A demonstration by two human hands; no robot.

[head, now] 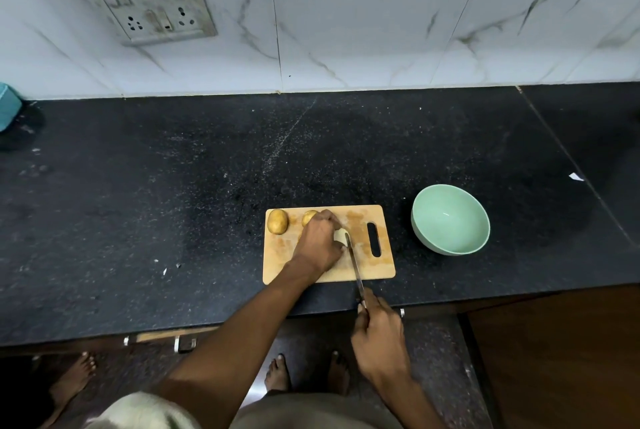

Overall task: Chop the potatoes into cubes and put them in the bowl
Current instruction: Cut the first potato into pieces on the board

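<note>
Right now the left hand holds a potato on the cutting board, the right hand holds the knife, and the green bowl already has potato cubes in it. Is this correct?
Not quite: the green bowl is empty, as the head view shows. The rest holds: the left hand holds a potato on the cutting board, and the right hand holds the knife.

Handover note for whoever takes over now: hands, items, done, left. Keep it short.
Left hand holds a cut potato piece down on the board.
Right hand grips the knife, blade at that piece.
Two more potatoes: one whole at the board's far left, one partly behind the left hand.
Bowl right of the board, empty.
Done: first cuts only.
Left: cube everything, fill the bowl.
</note>
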